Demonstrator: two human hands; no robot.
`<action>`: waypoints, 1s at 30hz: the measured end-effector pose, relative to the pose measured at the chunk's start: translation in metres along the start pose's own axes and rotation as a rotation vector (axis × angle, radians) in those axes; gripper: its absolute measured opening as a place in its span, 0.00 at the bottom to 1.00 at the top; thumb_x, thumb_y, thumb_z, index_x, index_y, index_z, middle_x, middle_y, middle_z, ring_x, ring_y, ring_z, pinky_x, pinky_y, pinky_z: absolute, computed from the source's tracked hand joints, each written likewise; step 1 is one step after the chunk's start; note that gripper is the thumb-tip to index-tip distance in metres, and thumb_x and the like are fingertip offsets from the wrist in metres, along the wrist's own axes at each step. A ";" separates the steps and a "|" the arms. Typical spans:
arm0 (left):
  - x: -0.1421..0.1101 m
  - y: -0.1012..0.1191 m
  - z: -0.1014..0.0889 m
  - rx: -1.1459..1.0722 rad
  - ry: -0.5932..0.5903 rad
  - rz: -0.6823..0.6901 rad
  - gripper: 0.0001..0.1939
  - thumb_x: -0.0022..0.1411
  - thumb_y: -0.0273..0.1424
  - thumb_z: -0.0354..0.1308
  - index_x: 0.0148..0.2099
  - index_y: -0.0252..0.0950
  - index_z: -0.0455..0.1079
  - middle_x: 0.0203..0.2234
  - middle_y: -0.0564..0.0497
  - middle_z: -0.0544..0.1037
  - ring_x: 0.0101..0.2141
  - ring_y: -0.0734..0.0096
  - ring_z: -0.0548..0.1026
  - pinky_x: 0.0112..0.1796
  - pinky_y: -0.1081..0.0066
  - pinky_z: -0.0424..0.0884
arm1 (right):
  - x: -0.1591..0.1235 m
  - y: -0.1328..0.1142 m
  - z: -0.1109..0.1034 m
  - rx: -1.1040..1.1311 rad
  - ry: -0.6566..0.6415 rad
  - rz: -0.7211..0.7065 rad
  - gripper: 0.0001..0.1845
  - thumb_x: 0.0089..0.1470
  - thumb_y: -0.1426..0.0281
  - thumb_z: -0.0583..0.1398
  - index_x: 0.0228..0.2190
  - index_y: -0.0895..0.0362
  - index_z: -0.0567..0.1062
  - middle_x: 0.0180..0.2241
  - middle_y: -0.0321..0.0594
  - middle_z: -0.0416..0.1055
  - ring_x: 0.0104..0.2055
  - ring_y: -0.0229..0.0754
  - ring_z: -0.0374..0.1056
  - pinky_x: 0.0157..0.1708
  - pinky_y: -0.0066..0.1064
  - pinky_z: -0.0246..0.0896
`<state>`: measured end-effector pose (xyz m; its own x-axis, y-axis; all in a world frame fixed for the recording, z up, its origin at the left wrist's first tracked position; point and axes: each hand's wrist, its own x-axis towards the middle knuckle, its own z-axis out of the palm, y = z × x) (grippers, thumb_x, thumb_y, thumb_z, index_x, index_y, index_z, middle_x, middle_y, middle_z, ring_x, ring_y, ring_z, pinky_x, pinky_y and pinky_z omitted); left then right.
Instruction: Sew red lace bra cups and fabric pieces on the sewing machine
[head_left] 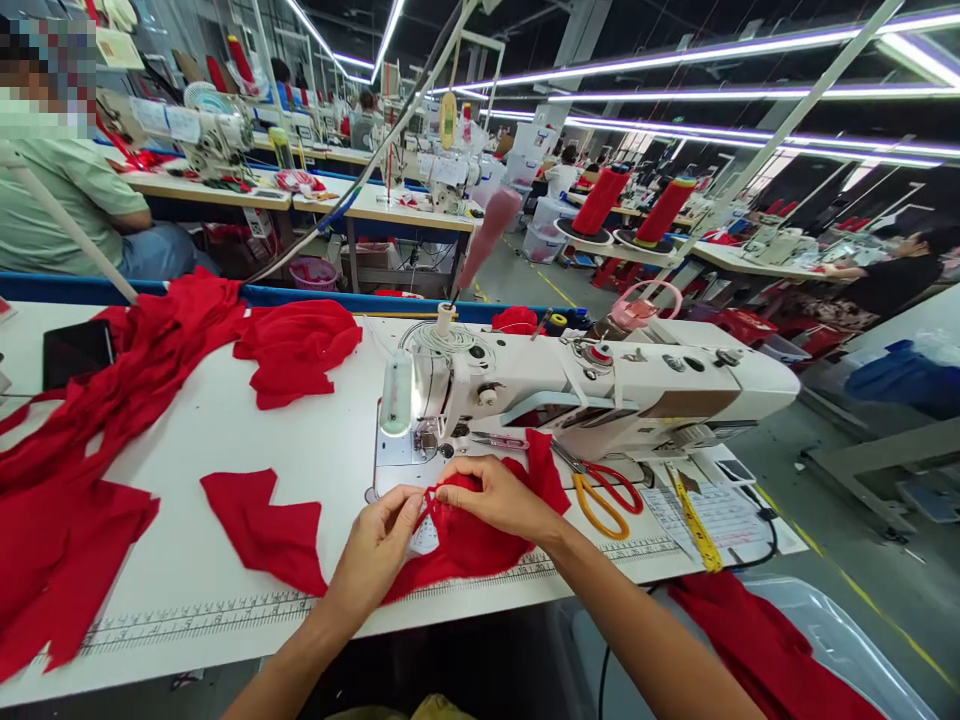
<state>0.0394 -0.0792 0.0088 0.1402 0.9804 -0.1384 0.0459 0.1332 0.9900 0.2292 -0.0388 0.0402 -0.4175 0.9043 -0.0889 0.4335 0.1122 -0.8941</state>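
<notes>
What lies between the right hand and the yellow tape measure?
The head view shows red fabric, then scissors, then part of the written sheet.

No word or brand is standing out legibly. A black ruler scale (195,620), printed on the white tabletop, is running along the near edge, its tick marks showing clearly and its small numerals blurring too much for sure reading. A yellow measuring tape (696,520) is bearing dark graduations, also too fine to read. Beside it, a white paper sheet (667,515) is carrying rows of handwriting that are staying indecipherable. In the background, a white rectangular label (169,120) is sitting on the white sewing machine at far left, and another white label (442,170) is marking the middle machine, both illegible.
</notes>
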 end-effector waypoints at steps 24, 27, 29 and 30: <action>0.061 0.023 -0.148 1.044 0.400 0.428 0.07 0.64 0.32 0.50 0.37 0.38 0.68 0.36 0.43 0.77 0.41 0.51 0.74 0.49 0.50 0.63 | 0.010 0.001 0.030 -0.108 0.206 0.101 0.10 0.58 0.62 0.55 0.28 0.54 0.70 0.27 0.34 0.71 0.31 0.42 0.66 0.33 0.31 0.58; 0.055 0.042 -0.127 0.921 0.594 0.405 0.08 0.67 0.36 0.49 0.40 0.39 0.65 0.35 0.44 0.76 0.40 0.54 0.74 0.45 0.55 0.68 | 0.013 -0.011 0.045 -0.075 0.245 0.070 0.10 0.58 0.62 0.55 0.28 0.53 0.67 0.27 0.33 0.69 0.32 0.41 0.66 0.34 0.31 0.58; 0.025 0.036 -0.101 0.775 0.625 0.347 0.12 0.68 0.43 0.49 0.39 0.40 0.63 0.31 0.50 0.75 0.32 0.63 0.74 0.34 0.65 0.71 | 0.012 -0.020 0.050 -0.067 0.282 0.026 0.10 0.59 0.62 0.55 0.29 0.53 0.67 0.26 0.32 0.68 0.31 0.40 0.64 0.34 0.31 0.56; 0.006 0.027 -0.087 0.706 0.589 0.301 0.15 0.69 0.46 0.48 0.38 0.40 0.62 0.27 0.53 0.73 0.26 0.67 0.72 0.28 0.69 0.70 | 0.012 -0.025 0.052 -0.050 0.302 0.007 0.11 0.60 0.61 0.55 0.29 0.53 0.67 0.25 0.31 0.67 0.30 0.40 0.63 0.33 0.31 0.55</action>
<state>-0.0447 -0.0566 0.0372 -0.2659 0.9004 0.3444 0.7000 -0.0653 0.7111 0.1724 -0.0523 0.0387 -0.1615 0.9858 0.0460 0.4775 0.1189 -0.8706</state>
